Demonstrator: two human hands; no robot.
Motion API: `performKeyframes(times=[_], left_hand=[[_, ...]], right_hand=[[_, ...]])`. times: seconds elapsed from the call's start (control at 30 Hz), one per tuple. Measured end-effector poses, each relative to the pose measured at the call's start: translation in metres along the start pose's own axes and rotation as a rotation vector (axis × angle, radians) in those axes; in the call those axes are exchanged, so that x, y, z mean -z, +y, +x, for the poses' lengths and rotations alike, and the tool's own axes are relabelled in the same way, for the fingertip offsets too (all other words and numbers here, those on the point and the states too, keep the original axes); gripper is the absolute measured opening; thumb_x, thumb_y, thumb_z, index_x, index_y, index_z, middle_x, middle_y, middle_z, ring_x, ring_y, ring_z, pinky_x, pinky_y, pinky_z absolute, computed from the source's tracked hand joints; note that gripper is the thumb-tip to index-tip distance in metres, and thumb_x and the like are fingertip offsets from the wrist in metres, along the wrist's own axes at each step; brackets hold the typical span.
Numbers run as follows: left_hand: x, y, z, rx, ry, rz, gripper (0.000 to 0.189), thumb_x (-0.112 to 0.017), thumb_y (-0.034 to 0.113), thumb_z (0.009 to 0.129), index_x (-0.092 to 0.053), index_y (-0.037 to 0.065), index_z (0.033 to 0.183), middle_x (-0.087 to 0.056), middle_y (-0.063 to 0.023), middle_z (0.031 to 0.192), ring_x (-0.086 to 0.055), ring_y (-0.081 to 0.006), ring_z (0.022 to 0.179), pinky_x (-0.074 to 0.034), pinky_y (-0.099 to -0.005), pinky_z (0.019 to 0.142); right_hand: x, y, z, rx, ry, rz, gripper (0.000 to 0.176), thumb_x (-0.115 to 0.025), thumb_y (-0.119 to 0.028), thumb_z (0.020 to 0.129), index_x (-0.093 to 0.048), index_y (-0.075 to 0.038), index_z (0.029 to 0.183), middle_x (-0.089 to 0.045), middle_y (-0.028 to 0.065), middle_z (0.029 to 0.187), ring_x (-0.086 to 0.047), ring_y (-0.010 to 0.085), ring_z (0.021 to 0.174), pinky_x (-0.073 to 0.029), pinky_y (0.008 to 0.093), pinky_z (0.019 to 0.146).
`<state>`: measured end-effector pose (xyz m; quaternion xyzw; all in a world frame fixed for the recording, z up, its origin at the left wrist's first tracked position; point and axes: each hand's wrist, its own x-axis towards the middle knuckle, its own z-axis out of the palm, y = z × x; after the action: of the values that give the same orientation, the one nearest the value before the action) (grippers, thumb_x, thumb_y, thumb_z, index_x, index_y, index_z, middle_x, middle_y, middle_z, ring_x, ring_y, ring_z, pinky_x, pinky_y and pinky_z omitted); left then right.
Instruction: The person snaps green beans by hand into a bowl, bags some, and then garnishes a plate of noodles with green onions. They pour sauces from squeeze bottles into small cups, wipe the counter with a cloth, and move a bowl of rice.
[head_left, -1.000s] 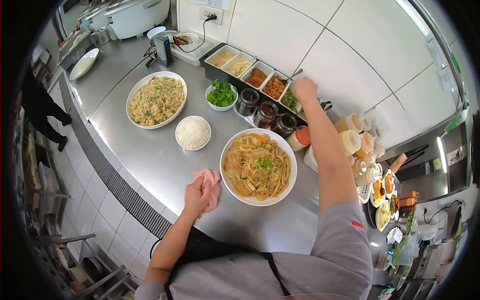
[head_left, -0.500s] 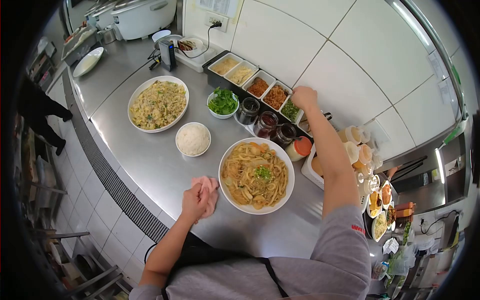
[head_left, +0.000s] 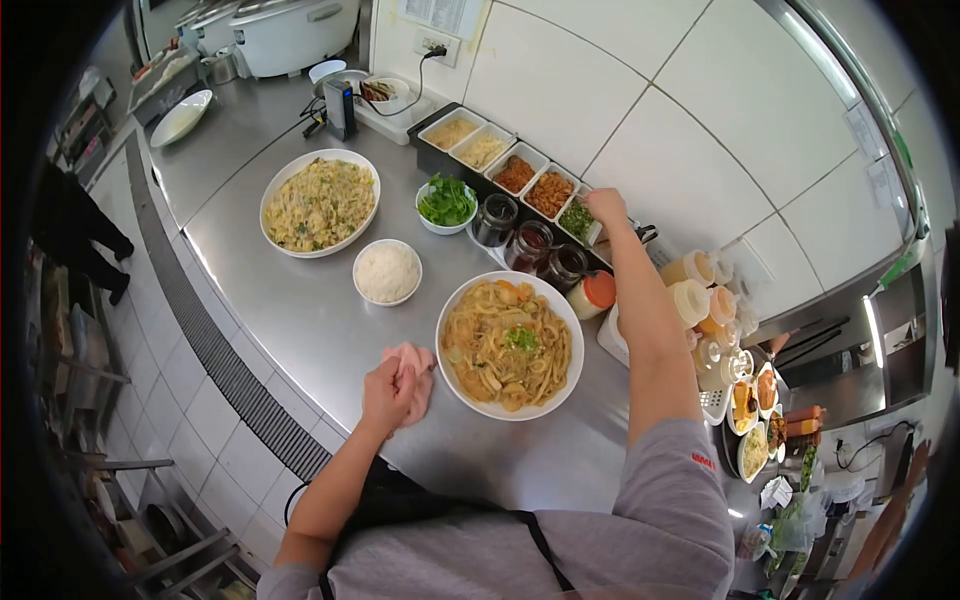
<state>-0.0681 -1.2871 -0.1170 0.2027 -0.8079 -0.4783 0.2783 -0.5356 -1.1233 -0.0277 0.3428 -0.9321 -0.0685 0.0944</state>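
Note:
My left hand (head_left: 388, 396) is closed on a crumpled pink cloth (head_left: 417, 372) at the counter's front edge. Just right of it stands a big white bowl of noodles (head_left: 510, 345), with chopped green onion (head_left: 522, 339) heaped in the middle. My right hand (head_left: 606, 206) reaches to the back, at the small tub of chopped green onion (head_left: 576, 219). Its fingers are drawn together; whatever is between them is hidden. Dark jars (head_left: 530, 247) and a red-lidded jar (head_left: 592, 294) stand between that tub and the noodle bowl.
A bowl of rice (head_left: 388, 273), a plate of fried rice (head_left: 320, 204) and a bowl of green leaves (head_left: 447, 204) stand to the left. More topping tubs (head_left: 515, 174) line the wall. Squeeze bottles (head_left: 690, 300) crowd the right. Another person's dark-trousered legs (head_left: 80, 230) are at far left.
My right hand has shifted slightly down at the green onion tub. My left hand stays on the cloth. The whole view has tilted a little.

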Motion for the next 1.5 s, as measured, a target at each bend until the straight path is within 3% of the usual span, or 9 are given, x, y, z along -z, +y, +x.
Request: performKeyframes(times=[0.33, 0.43, 0.6, 0.67, 1.0, 1.13, 1.3, 1.4, 1.5], left_hand=[[-0.001, -0.001, -0.003, -0.062, 0.063, -0.020, 0.018, -0.054, 0.012, 0.082, -0.050, -0.002, 0.072, -0.045, -0.0112, 0.055, -0.040, -0.0146, 0.049, -0.034, -0.0288, 0.045], [-0.006, -0.003, -0.003, -0.151, 0.213, -0.055, 0.016, -0.054, 0.014, 0.084, -0.056, -0.002, 0.085, -0.054, -0.0095, 0.065, -0.048, -0.0145, 0.057, -0.040, -0.0277, 0.053], [0.001, 0.005, 0.002, 0.234, 0.106, -0.336, 0.020, -0.051, 0.019, 0.088, -0.054, -0.001, 0.090, -0.057, -0.0078, 0.078, -0.050, -0.0111, 0.070, -0.043, -0.0251, 0.063], [0.003, 0.007, 0.005, 0.228, 0.121, -0.439, 0.022, -0.048, 0.020, 0.090, -0.054, -0.001, 0.093, -0.057, -0.0066, 0.082, -0.050, -0.0090, 0.075, -0.042, -0.0243, 0.066], [0.015, 0.022, 0.012, 0.507, -0.183, -0.767, 0.034, -0.044, 0.013, 0.088, -0.046, -0.001, 0.119, -0.055, -0.0068, 0.104, -0.052, -0.0101, 0.088, -0.043, -0.0211, 0.075], [-0.006, -0.006, 0.008, 0.463, -0.159, -0.557, 0.047, -0.045, 0.011, 0.086, -0.037, 0.000, 0.131, -0.052, -0.0098, 0.116, -0.050, -0.0137, 0.101, -0.040, -0.0232, 0.086], [-0.001, -0.004, 0.003, 0.343, -0.204, -0.478, 0.050, -0.049, 0.012, 0.087, -0.033, 0.000, 0.133, -0.045, -0.0127, 0.128, -0.045, -0.0178, 0.115, -0.034, -0.0265, 0.095], [-0.010, -0.007, -0.010, 0.318, -0.169, -0.533, 0.047, -0.051, 0.013, 0.088, -0.037, -0.002, 0.130, -0.044, -0.0145, 0.130, -0.042, -0.0198, 0.119, -0.032, -0.0277, 0.097], [-0.027, -0.006, -0.009, 0.173, -0.110, -0.428, 0.046, -0.054, 0.013, 0.087, -0.040, -0.003, 0.127, -0.045, -0.0163, 0.129, -0.042, -0.0218, 0.120, -0.032, -0.0283, 0.098]], right_hand=[[0.052, -0.012, -0.052, -0.345, 0.182, 0.917, 0.019, -0.054, -0.009, 0.075, -0.067, -0.001, 0.087, -0.067, 0.0071, 0.084, -0.057, 0.0147, 0.078, -0.044, 0.0281, 0.070], [0.093, -0.034, -0.105, -0.347, 0.107, 1.018, 0.021, -0.054, -0.015, 0.075, -0.068, -0.005, 0.088, -0.066, 0.0112, 0.081, -0.062, 0.0220, 0.078, -0.046, 0.0298, 0.071], [0.118, -0.076, -0.202, -0.202, -0.075, 1.105, 0.020, -0.055, -0.010, 0.079, -0.067, -0.003, 0.094, -0.061, 0.0011, 0.073, -0.047, 0.0093, 0.066, -0.039, 0.0243, 0.060], [0.119, -0.092, -0.233, -0.086, -0.044, 0.814, 0.019, -0.053, -0.005, 0.076, -0.066, -0.002, 0.090, -0.060, 0.0102, 0.073, -0.056, 0.0255, 0.067, -0.043, 0.0358, 0.065], [0.147, -0.125, -0.245, 0.251, 0.582, 0.010, 0.016, -0.054, -0.005, 0.071, -0.063, -0.005, 0.085, -0.054, 0.0109, 0.074, -0.057, 0.0277, 0.066, -0.045, 0.0420, 0.058], [0.138, -0.111, -0.156, -0.086, 0.328, -0.015, 0.012, -0.052, -0.006, 0.073, -0.059, -0.002, 0.081, -0.056, 0.0152, 0.084, -0.058, 0.0307, 0.070, -0.048, 0.0404, 0.062], [0.095, -0.110, -0.105, -0.075, 0.645, -0.004, 0.013, -0.052, -0.010, 0.078, -0.059, -0.002, 0.086, -0.057, 0.0160, 0.077, -0.059, 0.0319, 0.073, -0.048, 0.0422, 0.066], [0.101, -0.142, -0.225, -0.108, 0.789, 0.556, 0.020, -0.054, -0.013, 0.083, -0.060, -0.006, 0.101, -0.056, 0.0130, 0.071, -0.057, 0.0283, 0.070, -0.045, 0.0378, 0.064], [0.030, -0.184, -0.335, -0.792, 0.652, 1.203, 0.042, -0.053, -0.013, 0.084, -0.042, -0.001, 0.123, -0.053, 0.0108, 0.087, -0.050, 0.0170, 0.058, -0.044, 0.0271, 0.056]])
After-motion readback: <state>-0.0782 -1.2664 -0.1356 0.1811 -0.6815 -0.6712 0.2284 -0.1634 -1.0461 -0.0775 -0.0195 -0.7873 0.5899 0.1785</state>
